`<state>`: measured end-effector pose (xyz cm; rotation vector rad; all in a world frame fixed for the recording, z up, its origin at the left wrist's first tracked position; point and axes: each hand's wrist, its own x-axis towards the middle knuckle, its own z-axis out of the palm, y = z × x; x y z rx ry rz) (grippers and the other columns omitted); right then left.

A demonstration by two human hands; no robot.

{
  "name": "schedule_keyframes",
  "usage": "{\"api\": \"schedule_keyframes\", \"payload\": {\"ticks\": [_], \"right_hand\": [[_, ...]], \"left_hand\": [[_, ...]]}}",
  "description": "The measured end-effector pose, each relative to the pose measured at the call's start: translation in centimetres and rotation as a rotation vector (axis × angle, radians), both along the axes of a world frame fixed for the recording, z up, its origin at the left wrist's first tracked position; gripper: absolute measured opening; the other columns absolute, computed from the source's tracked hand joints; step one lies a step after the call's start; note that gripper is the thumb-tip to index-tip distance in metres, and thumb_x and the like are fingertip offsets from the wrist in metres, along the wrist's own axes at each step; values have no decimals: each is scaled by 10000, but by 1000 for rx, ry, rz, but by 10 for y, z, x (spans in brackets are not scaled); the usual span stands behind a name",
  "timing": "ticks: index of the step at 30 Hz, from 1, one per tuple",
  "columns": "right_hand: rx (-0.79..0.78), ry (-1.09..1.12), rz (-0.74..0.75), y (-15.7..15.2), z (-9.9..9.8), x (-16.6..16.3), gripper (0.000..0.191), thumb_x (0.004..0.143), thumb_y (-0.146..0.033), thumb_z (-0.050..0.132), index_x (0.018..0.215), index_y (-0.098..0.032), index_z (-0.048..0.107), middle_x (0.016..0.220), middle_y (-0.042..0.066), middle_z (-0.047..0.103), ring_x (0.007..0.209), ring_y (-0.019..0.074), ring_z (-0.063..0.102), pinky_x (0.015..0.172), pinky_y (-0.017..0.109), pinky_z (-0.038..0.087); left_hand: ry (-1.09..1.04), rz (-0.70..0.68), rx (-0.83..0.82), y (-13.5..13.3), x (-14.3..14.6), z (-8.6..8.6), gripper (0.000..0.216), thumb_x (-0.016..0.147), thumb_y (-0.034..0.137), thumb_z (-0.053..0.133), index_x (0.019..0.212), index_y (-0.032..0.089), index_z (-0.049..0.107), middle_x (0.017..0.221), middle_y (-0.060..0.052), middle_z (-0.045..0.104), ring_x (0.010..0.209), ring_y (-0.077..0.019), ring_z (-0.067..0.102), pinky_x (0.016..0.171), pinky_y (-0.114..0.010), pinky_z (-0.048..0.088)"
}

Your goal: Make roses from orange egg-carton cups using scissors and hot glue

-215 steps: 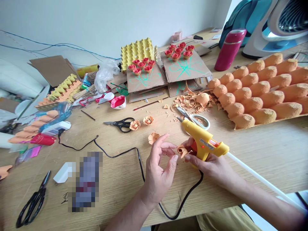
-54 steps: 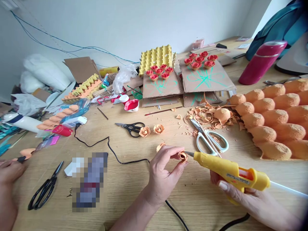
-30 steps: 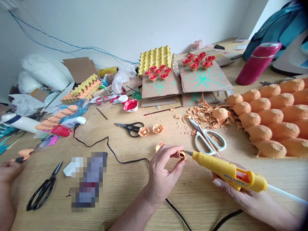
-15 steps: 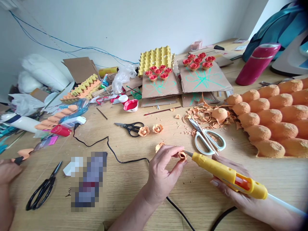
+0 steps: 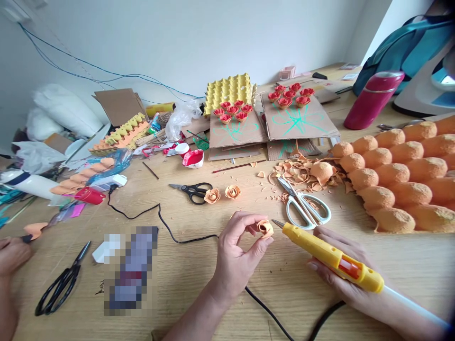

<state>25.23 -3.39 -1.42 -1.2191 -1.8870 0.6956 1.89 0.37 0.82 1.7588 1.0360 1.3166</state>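
Note:
Between the thumb and fingers of my left hand [image 5: 238, 251] is a small orange egg-carton flower [image 5: 265, 229], its curled petals turned toward the right. My right hand [image 5: 341, 270] grips a yellow hot glue gun [image 5: 330, 253] with a white glue stick in its back end. The metal nozzle points left and sits just apart from the flower. Beyond my left hand lie two orange rosettes, one rosette [image 5: 233, 192] beside the other rosette [image 5: 212, 196], near black-handled scissors [image 5: 194, 191]. White-handled scissors [image 5: 308, 208] rest past the glue gun.
An orange egg tray [image 5: 394, 175] fills the right side, with carton scraps [image 5: 296, 173] beside it. Red flowers stand on cardboard [image 5: 302, 121] at the back. Black scissors [image 5: 62, 284] lie left, near another person's hand [image 5: 14, 255]. A black cord [image 5: 192, 240] crosses the table.
The nozzle has come away from the flower, leaving a small gap. The flower has turned in my left fingers and shifted slightly left. The other person's hand has barely moved.

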Motion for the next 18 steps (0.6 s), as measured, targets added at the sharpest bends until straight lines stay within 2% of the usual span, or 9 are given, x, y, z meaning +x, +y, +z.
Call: {"api": "schedule_keyframes", "payload": {"ticks": [2,5,8,13,18], "right_hand": [[-101,80,-56,2,-1,0,203,870,-393,655,711,-269,632,683,21,645,676,226,642,679,332,561],[-350,260,-144,4,0,-3,276,869,-507,667,796,-241,658,701,14,650,650,200,625,614,299,534],[-541,494,-114,7,3,-10,340,852,-550,698,850,-215,639,699,-8,603,601,147,543,545,260,469],[-726,825,-28,9,4,-24,326,795,-471,803,873,-222,609,830,3,672,681,138,595,635,258,511],[-830,967,12,9,6,-29,379,718,-438,866,888,-214,612,727,-17,670,618,141,619,630,276,531]], "left_hand": [[-3,-6,-12,-1,1,0,240,855,171,732,1089,204,685,949,-49,674,846,-153,630,798,-275,556],[6,-22,-30,-5,6,1,233,843,142,716,1064,200,672,940,-46,689,848,-156,638,808,-280,549],[47,-56,-32,-10,11,4,209,830,121,708,1019,197,661,915,-37,698,843,-160,647,803,-285,540],[127,-80,56,-15,19,6,205,805,105,735,968,195,649,883,-19,685,807,-146,626,770,-272,529],[184,-87,134,-18,27,5,209,805,85,735,951,196,634,862,-8,684,793,-137,627,754,-259,529]]}}
